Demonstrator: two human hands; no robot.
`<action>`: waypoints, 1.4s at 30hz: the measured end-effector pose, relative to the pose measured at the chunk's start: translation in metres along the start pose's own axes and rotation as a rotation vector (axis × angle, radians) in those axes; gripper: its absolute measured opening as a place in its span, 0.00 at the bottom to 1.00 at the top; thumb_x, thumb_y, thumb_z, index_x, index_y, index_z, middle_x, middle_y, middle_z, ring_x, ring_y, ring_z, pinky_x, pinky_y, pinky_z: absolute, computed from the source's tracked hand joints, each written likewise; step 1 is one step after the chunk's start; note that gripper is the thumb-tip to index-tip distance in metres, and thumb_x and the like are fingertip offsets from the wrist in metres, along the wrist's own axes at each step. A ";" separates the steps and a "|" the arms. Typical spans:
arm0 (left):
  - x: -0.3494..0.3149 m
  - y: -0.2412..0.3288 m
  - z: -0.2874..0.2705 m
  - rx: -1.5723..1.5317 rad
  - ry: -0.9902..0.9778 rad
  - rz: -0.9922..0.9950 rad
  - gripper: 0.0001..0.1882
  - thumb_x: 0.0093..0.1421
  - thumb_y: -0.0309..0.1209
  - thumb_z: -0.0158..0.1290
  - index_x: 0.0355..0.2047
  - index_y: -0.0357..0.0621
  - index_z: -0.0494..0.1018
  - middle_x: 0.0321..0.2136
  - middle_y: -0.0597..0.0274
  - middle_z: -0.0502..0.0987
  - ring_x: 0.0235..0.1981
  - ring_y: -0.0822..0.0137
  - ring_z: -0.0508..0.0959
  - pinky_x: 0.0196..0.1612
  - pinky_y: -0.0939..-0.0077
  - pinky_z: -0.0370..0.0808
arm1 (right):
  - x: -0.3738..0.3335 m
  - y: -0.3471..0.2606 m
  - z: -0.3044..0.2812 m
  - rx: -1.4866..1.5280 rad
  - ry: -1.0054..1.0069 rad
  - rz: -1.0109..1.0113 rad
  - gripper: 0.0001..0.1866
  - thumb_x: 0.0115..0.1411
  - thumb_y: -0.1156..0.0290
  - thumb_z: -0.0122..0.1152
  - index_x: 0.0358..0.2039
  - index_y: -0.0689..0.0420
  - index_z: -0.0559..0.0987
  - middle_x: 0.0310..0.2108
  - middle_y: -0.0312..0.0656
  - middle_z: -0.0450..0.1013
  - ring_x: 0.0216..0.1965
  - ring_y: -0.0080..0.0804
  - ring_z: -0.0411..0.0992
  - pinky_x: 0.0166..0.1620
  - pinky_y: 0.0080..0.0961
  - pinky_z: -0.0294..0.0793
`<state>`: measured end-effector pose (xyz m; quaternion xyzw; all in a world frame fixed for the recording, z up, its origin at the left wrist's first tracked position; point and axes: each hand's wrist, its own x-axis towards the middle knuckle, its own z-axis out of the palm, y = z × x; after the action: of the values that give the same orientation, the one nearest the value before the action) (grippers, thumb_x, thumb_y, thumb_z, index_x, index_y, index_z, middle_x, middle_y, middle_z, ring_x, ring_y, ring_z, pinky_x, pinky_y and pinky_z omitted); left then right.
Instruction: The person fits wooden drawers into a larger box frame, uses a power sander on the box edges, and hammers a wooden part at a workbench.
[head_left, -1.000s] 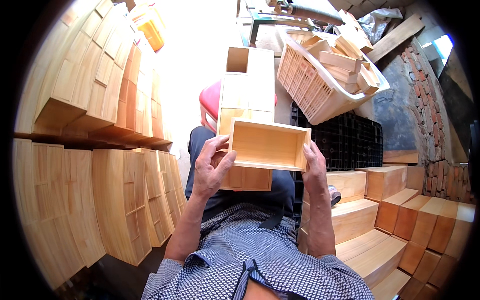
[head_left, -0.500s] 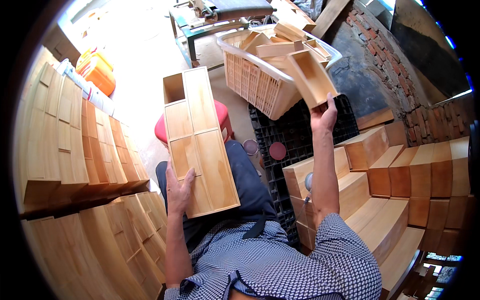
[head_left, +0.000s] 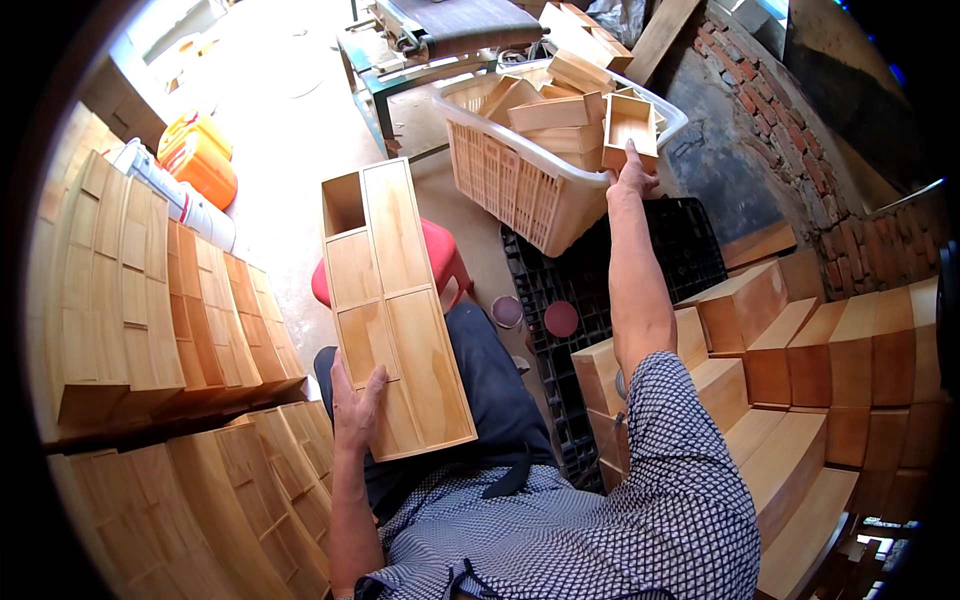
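A long pale wooden cabinet [head_left: 425,330] lies slanted across my lap, its far end over a red stool [head_left: 447,262]. Drawer fronts fill several of its compartments, while one at the far left corner is an empty opening [head_left: 345,205]. My left hand [head_left: 356,410] grips the cabinet's near left side, thumb on top of a front. With my arm stretched out, my right hand [head_left: 633,180] holds a small wooden drawer [head_left: 630,122] by its near end, thumb on top, at the right rim of a cream plastic basket [head_left: 525,185]. Several wooden drawers [head_left: 560,112] are heaped in that basket.
Stacked wooden cabinets [head_left: 130,300] stand close on my left, and more wooden boxes [head_left: 770,440] are piled on my right. A black plastic pallet [head_left: 680,245] lies under the basket's near side. Beyond are a belt machine [head_left: 460,28], orange jugs [head_left: 200,165] and a brick wall [head_left: 770,110].
My right hand has reached farther forward with the drawer, which now looks shorter and sits against the basket's rim. My left hand stays on the cabinet.
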<state>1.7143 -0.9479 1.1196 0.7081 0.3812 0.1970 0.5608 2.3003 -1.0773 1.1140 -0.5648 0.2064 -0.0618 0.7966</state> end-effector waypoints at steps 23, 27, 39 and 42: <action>0.023 -0.005 -0.005 -1.132 -0.198 -0.233 0.36 0.75 0.47 0.49 0.73 0.38 0.55 0.64 0.52 0.70 0.63 0.61 0.73 0.65 0.65 0.71 | -0.242 0.057 -0.058 -0.462 -0.982 0.210 0.36 0.70 0.50 0.61 0.68 0.63 0.66 0.56 0.47 0.71 0.52 0.35 0.75 0.48 0.27 0.78; 0.057 -0.107 0.006 -1.024 -0.144 -0.393 0.33 0.76 0.50 0.45 0.70 0.37 0.60 0.59 0.55 0.75 0.56 0.64 0.78 0.60 0.65 0.77 | -0.301 0.069 -0.016 -0.568 -1.126 -0.021 0.46 0.68 0.45 0.63 0.72 0.66 0.59 0.67 0.63 0.62 0.67 0.52 0.65 0.67 0.44 0.68; 0.054 -0.092 0.028 -0.812 0.001 -0.581 0.35 0.75 0.56 0.43 0.62 0.33 0.70 0.49 0.53 0.81 0.47 0.64 0.82 0.50 0.66 0.80 | -0.333 0.042 -0.031 -1.058 -1.094 -0.376 0.61 0.60 0.27 0.58 0.74 0.67 0.53 0.72 0.65 0.53 0.71 0.59 0.59 0.71 0.44 0.61; 0.051 -0.074 0.017 -0.478 0.014 -0.548 0.34 0.75 0.56 0.44 0.58 0.34 0.73 0.47 0.50 0.82 0.45 0.61 0.83 0.48 0.66 0.80 | -0.285 0.079 -0.047 -0.783 -1.058 -0.259 0.49 0.71 0.35 0.46 0.73 0.68 0.57 0.73 0.62 0.53 0.72 0.54 0.59 0.72 0.41 0.60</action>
<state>1.7352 -0.9147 1.0374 0.4271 0.5039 0.1276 0.7399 2.0124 -0.9963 1.1017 -0.7865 -0.2742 0.2080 0.5128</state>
